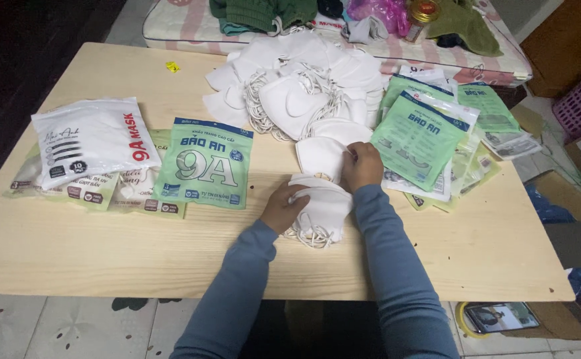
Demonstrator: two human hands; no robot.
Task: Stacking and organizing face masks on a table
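Note:
My left hand [282, 207] presses on a small stack of white face masks [320, 214] lying near the front middle of the wooden table [104, 246]. My right hand [361, 166] pinches the edge of another white mask [320, 156] just beyond that stack. A big loose heap of white masks with ear loops [297, 86] lies further back. Both arms wear blue-grey sleeves.
Green printed mask pouches [205, 164] and a white pouch [91, 139] lie at the left. A fan of empty green pouches [423, 136] is at the right. Behind the table is a mattress with clothes [264, 13]. A phone [501, 316] lies on the floor at right.

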